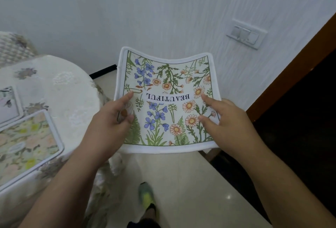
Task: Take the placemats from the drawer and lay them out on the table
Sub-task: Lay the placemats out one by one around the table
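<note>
I hold one placemat (169,100) in the air in front of me, over the floor (181,182), not yet over the table (60,86). My left hand (112,117) grips its left edge, thumb on the printed face and the other fingers curled underneath as far as I can tell. My right hand (223,120) grips the right edge the same way, with two digits lying on top of the print. Both grips are pinches on the mat's side borders. The mat sags a little between them, and its far edge bows.

The printed word reads upside down to me, so the mat's top edge is nearest my body.

The relation that matters: the table lies to my left, low and near. My left hand is the nearer one, close beside the table's rounded edge. Two mats (27,144) already lie on the cloth at the near left. The free cloth is farther back, toward the wall (163,9).

Judgement: the next move is a swing leftward with both hands, left leading, to set this mat on the open cloth beyond the two laid ones. Risk: overlapping the nearer mat.
</note>
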The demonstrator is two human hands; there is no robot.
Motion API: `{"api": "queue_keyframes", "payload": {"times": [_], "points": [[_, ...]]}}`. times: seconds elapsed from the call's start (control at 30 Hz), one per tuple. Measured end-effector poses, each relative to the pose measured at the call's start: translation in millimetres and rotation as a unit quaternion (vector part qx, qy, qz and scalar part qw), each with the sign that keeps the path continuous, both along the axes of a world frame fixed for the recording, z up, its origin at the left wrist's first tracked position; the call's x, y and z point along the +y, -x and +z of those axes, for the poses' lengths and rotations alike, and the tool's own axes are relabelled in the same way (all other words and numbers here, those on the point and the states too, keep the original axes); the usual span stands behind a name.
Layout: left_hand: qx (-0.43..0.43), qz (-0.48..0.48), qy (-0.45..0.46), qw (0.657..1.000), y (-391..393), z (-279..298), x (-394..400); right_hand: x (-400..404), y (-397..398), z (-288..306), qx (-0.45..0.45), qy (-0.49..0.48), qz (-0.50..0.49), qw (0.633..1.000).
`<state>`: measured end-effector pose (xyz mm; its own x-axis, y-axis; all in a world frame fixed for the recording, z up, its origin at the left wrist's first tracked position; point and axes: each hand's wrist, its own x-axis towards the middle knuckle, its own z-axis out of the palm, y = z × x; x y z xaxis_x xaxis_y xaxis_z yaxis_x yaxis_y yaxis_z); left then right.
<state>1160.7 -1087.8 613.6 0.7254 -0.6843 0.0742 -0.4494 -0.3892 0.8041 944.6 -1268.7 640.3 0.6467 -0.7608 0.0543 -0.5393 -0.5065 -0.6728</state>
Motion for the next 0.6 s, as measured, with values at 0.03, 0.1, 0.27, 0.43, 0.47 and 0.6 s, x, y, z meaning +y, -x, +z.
{"api": "queue_keyframes", "payload": {"times": [0.03,0.1,0.27,0.43,0.47,0.6], "points": [[-0.002,-0.001,0.003,1.0,-14.2,-3.2,-10.6,-10.4,-14.2,-1.0,0.01,0.009,0.002,1.0],[0.001,0.002,0.01,1.0,-43.3,-7.7,-30.7,-31.7,-44.6,-1.4,0.025,0.021,0.008,0.999],[0.035,0.019,0.031,0.999,-111.9,-5.2,-76.4,-82.2,-117.4,5.9,0.038,0.039,0.006,0.999],[0.024,0.012,0.03,0.999,-170.2,3.2,-108.1,-113.4,-175.7,3.1,0.019,0.048,0.009,0.999],[0.03,0.012,0.027,0.999,-179.4,3.7,-113.2,-118.6,-185.6,2.3,0.022,0.049,0.012,0.998],[0.06,0.021,0.028,0.998,-210.7,-4.9,-132.9,-147.3,-221.6,-2.8,0.033,0.046,0.035,0.998]]}}
